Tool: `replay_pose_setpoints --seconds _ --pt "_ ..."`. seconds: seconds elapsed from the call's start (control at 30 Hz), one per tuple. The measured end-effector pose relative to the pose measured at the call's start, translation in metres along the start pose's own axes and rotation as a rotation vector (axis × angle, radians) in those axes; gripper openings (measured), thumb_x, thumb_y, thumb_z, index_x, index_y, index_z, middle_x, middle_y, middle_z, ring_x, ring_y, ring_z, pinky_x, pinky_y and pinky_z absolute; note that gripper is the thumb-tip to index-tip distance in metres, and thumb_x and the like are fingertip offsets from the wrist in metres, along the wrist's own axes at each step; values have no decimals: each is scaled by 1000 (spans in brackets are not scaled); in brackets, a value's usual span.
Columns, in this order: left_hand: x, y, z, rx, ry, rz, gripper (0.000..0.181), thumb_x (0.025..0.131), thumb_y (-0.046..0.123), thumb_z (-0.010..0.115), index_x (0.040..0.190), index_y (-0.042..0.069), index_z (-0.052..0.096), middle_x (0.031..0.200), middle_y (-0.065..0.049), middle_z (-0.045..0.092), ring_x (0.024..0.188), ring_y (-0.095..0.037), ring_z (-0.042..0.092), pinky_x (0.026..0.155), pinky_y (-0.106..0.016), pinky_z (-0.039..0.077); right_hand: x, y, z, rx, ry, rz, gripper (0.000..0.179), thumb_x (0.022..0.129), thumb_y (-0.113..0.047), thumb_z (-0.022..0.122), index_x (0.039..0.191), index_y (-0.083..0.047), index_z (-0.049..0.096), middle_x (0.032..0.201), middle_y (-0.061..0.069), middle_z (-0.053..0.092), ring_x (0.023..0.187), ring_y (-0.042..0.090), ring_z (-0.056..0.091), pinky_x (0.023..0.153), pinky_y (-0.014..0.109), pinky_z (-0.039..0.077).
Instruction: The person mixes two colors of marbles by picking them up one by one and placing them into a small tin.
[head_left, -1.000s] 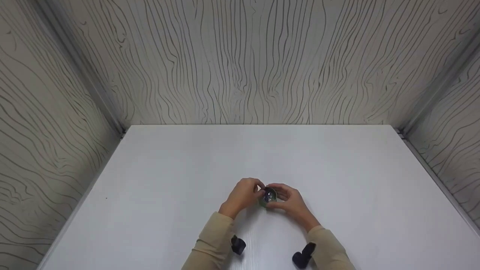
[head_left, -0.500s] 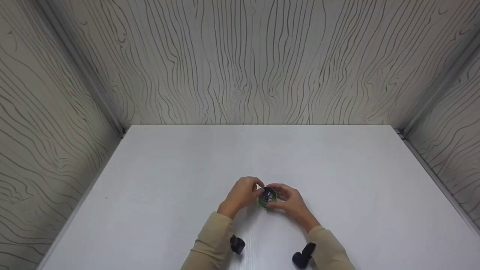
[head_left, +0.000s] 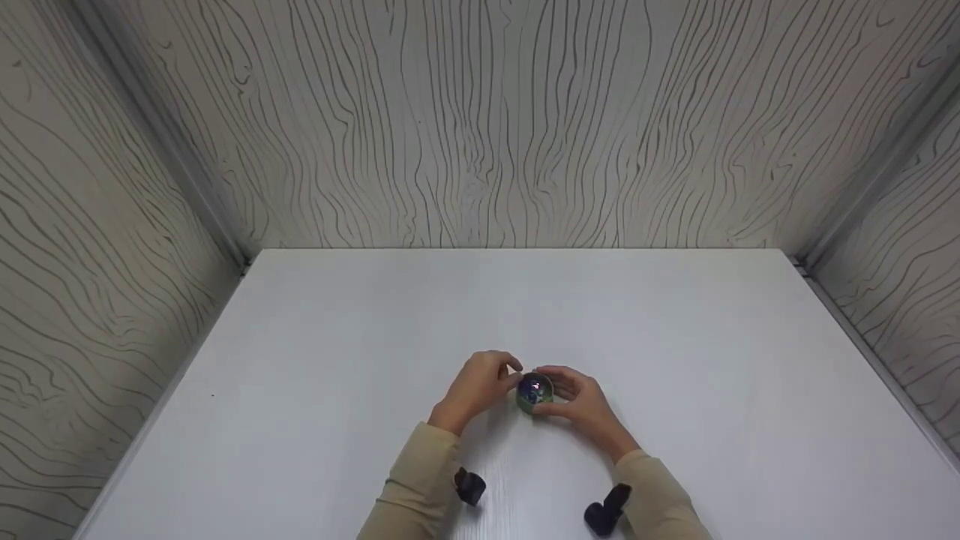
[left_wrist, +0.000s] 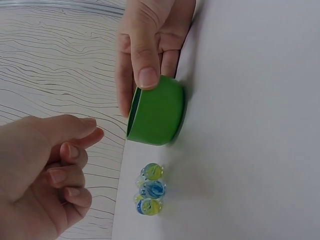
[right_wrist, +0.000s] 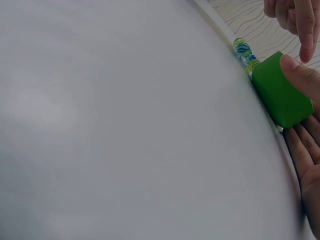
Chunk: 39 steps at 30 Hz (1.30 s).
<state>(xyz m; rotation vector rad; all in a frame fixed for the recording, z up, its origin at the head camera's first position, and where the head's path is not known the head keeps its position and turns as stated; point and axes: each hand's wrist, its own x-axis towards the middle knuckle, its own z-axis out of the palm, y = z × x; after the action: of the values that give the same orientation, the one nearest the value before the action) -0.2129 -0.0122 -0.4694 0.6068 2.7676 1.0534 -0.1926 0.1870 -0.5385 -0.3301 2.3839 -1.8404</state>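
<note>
one green cup (left_wrist: 159, 114), upright on white table (head_left: 337, 337), pinched by right hand (head_left: 583, 403); likely light, stiff (best held by sides). clear marbles (left_wrist: 151, 189), probably slippery, beside it. left hand (head_left: 480, 388): fingers curled, nothing visible held.

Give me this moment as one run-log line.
right hand: holding green cup upright | left hand: near cup's rim, nothing visibly held | marbles: on table beside cup

Enclosed booth, lab-like recording station: plain white surface (head_left: 337, 337) boxed in on three sides by pale walls (head_left: 480, 127) printed with wood-grain lines; grey strips (head_left: 169, 146) along corners; small black wrist-worn devices (head_left: 471, 488).
</note>
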Motion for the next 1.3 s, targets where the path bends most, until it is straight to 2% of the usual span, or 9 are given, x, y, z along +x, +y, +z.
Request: replay_pose_setpoints --seconds 0.27,0.47,0.77,1.0,1.3 --pt "-1 -4 -4 -34 6 -1 17 91 11 63 102 2 71 68 4 50 60 -5 41 55 -16 33 0 0 0 -12 4 5 65 75 -18 81 131 1 54 134 23 57 127 32 56 101 24 48" --pt "-2 -7 -5 -30 6 -25 18 91 13 63 103 3 71 70 3 52 61 -6 42 55 -17 33 0 -1 0 -15 0 -3 65 75 -18 81 130 1 54 134 24 57 128 37 54 103 27 47" --pt "-2 -11 -7 -37 23 -26 19 92 14 62 104 2 71 65 6 47 56 -5 41 52 -17 32 -1 0 0 -3 12 32 64 73 -18 82 130 -2 55 135 20 58 131 36 51 106 32 44" --pt "-5 -14 -9 -48 24 -43 19 92 15 62 104 4 71 66 6 45 58 -6 40 52 -17 32 -1 -1 1 -4 12 35 64 73 -18 83 129 -3 56 135 19 58 131 36 51 106 32 44" --pt "-6 -19 -10 -68 40 -62 17 91 15 64 102 5 72 70 4 50 61 -7 42 54 -17 32 0 0 0 -2 12 27 65 73 -18 83 130 -3 56 135 20 58 130 37 52 105 30 45"
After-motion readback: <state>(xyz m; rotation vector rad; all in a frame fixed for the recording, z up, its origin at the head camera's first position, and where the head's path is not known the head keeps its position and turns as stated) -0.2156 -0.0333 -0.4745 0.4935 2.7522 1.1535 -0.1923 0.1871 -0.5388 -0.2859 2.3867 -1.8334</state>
